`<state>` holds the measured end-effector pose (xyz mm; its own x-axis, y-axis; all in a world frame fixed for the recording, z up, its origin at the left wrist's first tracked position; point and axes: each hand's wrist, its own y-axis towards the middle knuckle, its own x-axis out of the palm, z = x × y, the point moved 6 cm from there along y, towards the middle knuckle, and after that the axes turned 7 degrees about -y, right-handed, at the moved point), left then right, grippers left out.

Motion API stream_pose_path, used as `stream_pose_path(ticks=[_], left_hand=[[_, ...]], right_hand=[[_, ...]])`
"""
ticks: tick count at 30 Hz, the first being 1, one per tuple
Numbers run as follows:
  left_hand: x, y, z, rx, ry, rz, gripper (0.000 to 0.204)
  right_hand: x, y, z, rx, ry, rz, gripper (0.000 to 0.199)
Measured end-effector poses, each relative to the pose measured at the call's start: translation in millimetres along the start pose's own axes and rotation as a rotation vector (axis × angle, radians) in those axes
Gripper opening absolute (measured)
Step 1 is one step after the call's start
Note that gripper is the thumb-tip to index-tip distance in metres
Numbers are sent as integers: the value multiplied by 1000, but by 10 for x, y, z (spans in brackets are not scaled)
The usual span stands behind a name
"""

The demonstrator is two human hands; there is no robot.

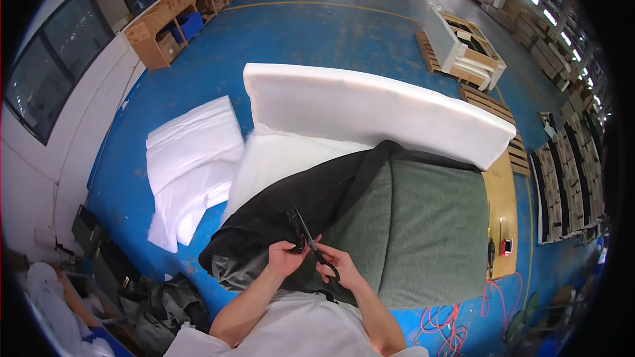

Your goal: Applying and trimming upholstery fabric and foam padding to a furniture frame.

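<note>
My right hand (340,266) is closed round the handles of a pair of black-handled scissors (305,228), with the blades pointing up and away from me. Close beside it, my left hand (284,259) pinches a fold of black fabric (281,208) near the blades. This fabric belongs to a cover whose grey-green side (430,225) spreads over the seat on the right, while its black side is folded over on the left. Beyond the cover, white padding (291,155) shows on the seat. A long white padded backrest (377,109) stands behind it.
White wadding (195,152) lies on the blue floor to the left. Dark fabric (169,307) is heaped at the lower left. Red hose (444,330) coils at the lower right, below a wooden board (504,218) with small tools. Another sofa frame (463,46) stands far right.
</note>
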<state>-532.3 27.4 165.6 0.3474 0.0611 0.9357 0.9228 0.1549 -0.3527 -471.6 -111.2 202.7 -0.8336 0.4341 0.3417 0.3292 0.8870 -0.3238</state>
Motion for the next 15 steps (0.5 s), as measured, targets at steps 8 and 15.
stream_pose_path(ticks=[8, 15], left_hand=[[131, 2, 1049, 177, 489, 247, 49], [654, 825, 2582, 593, 598, 158, 40]], right_hand=[[-356, -611, 504, 85, -102, 37, 71], [-519, -645, 1290, 239, -1195, 292, 76]])
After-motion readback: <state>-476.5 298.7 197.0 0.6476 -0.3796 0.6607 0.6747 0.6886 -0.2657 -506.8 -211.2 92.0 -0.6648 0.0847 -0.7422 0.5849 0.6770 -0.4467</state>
